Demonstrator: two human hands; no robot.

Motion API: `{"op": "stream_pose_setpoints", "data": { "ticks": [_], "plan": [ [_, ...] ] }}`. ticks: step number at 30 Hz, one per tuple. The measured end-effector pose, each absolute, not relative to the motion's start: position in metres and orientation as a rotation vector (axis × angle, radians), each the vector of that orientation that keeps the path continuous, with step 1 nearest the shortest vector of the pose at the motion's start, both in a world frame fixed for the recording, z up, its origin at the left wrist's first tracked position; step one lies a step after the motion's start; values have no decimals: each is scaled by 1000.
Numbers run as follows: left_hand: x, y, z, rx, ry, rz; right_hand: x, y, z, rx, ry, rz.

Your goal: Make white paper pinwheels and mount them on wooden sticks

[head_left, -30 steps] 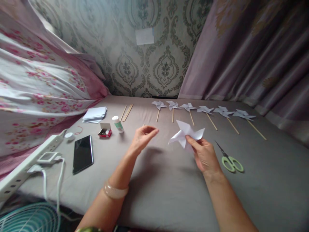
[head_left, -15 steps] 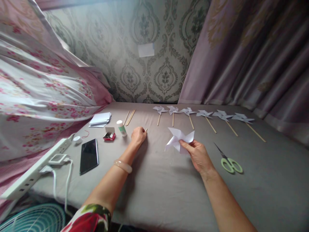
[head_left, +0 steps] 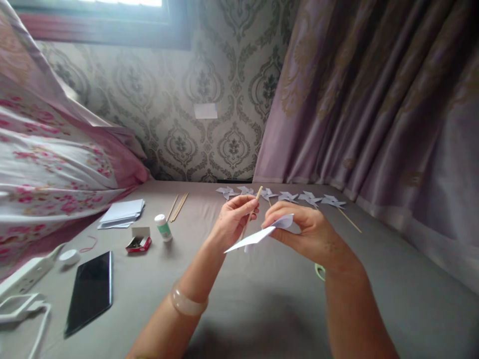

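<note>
**Left hand (head_left: pixel 236 218) holds a wooden stick (head_left: pixel 259 192), right hand (head_left: pixel 310 229) a paper pinwheel (head_left: pixel 256 237)**

The left hand grasps the wooden stick between thumb and fingers near its upper end; the stick tilts, its tip poking up above the fingers and its lower part running down toward the paper. Just beside it, the right hand pinches the paper pinwheel, which is turned nearly edge-on. Both are held up over a grey cloth (head_left: pixel 232 304). Whether stick and paper touch, I cannot tell. A pale bangle (head_left: pixel 188 302) circles the left forearm.

Behind the hands, six mounted pinwheels (head_left: pixel 288 197) lie in a row, several of their sticks partly hidden. To the left are some loose sticks (head_left: pixel 179 208), a glue stick (head_left: pixel 163 229) with a green label, a small open red box (head_left: pixel 139 243) with dark contents too small to make out, and a stack of white paper (head_left: pixel 122 212). Nearer lie a black smartphone (head_left: pixel 90 291) and a white power strip (head_left: pixel 28 275). A green scissors handle (head_left: pixel 319 271) peeks out beside the right forearm.
</note>
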State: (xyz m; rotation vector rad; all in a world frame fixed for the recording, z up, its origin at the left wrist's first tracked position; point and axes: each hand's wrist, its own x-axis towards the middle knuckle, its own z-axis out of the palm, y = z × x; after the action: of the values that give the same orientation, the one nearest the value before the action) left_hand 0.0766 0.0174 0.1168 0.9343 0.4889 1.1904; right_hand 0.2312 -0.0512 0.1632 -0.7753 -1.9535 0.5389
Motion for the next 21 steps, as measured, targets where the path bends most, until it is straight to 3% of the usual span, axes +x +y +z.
{"op": "stream_pose_setpoints", "data": {
  "ticks": [21],
  "plan": [
    [71, 15, 112, 815, 483, 1165, 226, -29, 145, -767, -1698, 190]
  ]
}}
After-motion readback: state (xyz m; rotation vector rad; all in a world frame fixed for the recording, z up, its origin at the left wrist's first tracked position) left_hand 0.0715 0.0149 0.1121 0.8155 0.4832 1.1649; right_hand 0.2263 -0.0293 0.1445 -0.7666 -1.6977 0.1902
